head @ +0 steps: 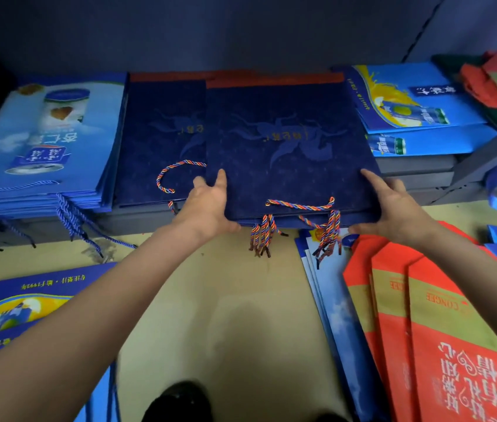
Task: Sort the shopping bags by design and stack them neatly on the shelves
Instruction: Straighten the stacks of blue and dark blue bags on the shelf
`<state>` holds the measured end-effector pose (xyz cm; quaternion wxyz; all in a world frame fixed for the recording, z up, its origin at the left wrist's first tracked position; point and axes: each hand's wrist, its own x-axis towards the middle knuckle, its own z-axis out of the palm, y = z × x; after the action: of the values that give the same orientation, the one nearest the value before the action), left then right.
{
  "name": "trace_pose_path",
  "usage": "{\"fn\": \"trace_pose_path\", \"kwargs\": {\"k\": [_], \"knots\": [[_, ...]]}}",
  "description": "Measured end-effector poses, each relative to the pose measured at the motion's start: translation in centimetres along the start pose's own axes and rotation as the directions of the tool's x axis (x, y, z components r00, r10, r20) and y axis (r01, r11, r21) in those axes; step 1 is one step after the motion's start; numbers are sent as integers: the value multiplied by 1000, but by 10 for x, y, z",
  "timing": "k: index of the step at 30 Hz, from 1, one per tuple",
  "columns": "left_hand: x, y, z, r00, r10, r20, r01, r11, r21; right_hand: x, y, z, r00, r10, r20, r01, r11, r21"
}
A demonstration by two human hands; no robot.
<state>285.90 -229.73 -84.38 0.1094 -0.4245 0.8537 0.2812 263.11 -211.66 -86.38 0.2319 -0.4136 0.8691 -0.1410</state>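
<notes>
- Broadly, the shelf (137, 222) is a low grey ledge running the width of the view, its front edge just above a tan floor (241, 315); its left and right ends are cut off by the frame.
- Red bags (442, 345) of coarse non-woven fabric with gold bands fan over the floor at the right; their lower ends run out of view.
- Light-blue stack (43, 138): glossy paper bags printed with a can, at the shelf's left end, thin blue cords spilling over the front edge.
- Navy stack (162, 138): matte dark paper with a faint floral print and small gold script too dim to read, mid-shelf, mostly covered by the navy bag.
- Navy bag (287, 141), flat and rectangular with a red strip along its far edge, lies askew on that stack, its near edge overhanging the shelf front; twisted multicolour rope handles dangle there.
- Juice bags (417, 99), glossy bright blue, sit at the shelf's right end.
- Left hand (210, 205) grips the navy bag's near left corner, thumb below, fingers on top.
- Right hand (393, 208) grips the near right corner likewise.
- Dark shoe (177, 403), partly cut off at the bottom edge.
</notes>
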Motion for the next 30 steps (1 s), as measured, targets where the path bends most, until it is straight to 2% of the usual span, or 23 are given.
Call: {"fn": "trace_pose_path", "kwargs": {"k": [3,7,10,12,14,16,18,20,25,27,30], "knots": [[-10,-3,-7,996,66,-64,-65,998,18,-9,-7,3,991,-13,-131,22,998,65],[-27,-23,-24,959,134,-250,-126,991,47,-11,-28,11,971,-63,-229,90,990,110],[-38,-51,-40,919,129,-373,-129,991,25,-3,-59,23,958,-125,-259,167,975,148],[-38,-75,-48,899,73,-432,-82,997,-1,9,-85,31,951,-173,-258,221,960,172],[-29,-101,-51,915,-33,-401,34,999,-5,27,-111,39,954,-209,-215,246,955,165],[-20,-122,-50,952,-114,-284,159,978,138,42,-130,46,978,-191,-88,199,975,96],[-14,-135,-49,963,-159,-217,217,936,278,50,-135,50,995,-100,25,98,994,57],[-8,-141,-51,968,-127,-216,195,925,327,52,-130,48,996,-66,61,63,997,49],[11,-141,-65,989,-45,-141,107,878,467,52,-126,42,980,-156,122,168,982,-91],[19,-140,-72,992,-22,-127,88,833,546,57,-128,36,980,-170,99,182,974,-132],[30,-137,-80,989,-1,-145,80,836,543,65,-130,32,984,-178,-2,175,971,-164]]}}
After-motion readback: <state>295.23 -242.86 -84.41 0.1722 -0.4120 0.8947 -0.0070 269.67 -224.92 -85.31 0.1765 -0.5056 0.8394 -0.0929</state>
